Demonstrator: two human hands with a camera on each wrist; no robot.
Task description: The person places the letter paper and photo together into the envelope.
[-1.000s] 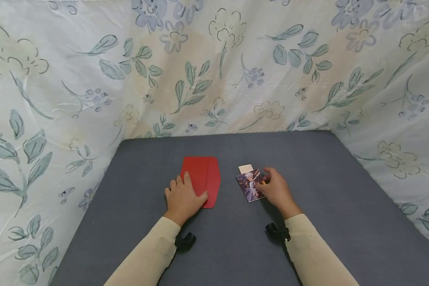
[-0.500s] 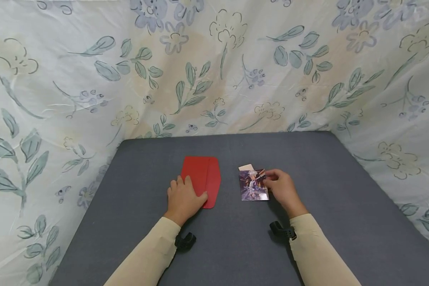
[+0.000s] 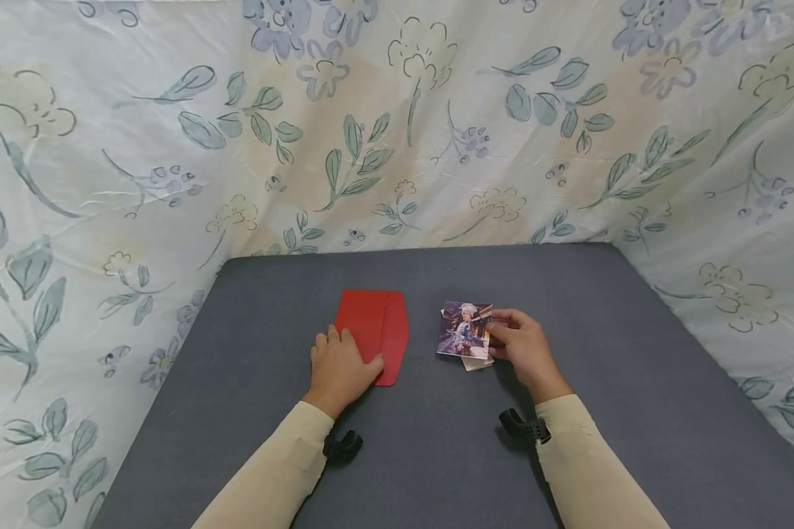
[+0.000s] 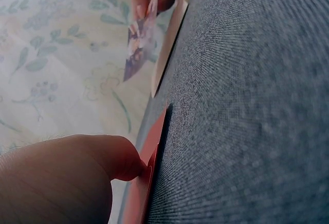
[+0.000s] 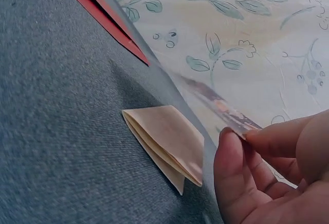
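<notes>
A red envelope point(image 3: 365, 312) lies flat on the table, its flap side toward the right. My left hand point(image 3: 342, 367) rests on the envelope's near left part with fingers spread, and in the left wrist view the thumb point(image 4: 123, 160) touches its surface. Between thumb and fingertips my right hand point(image 3: 526, 349) pinches a glossy picture card point(image 3: 465, 329) with a purple, white-haired figure on it. The right wrist view shows the card lifted off the table. Under it a folded cream paper point(image 5: 167, 139) stands slightly open on the cloth; from the head view the card hides most of that paper.
A dark grey cloth point(image 3: 430, 455) covers the table. Floral fabric point(image 3: 397, 132) hangs behind and at both sides. Each wrist wears a black camera strap over a beige sleeve point(image 3: 595, 463).
My right hand has drawn the card up off the folded paper, first turning it straighter, then raising it so the paper's lower corner shows. The left hand and envelope stay nearly still.
</notes>
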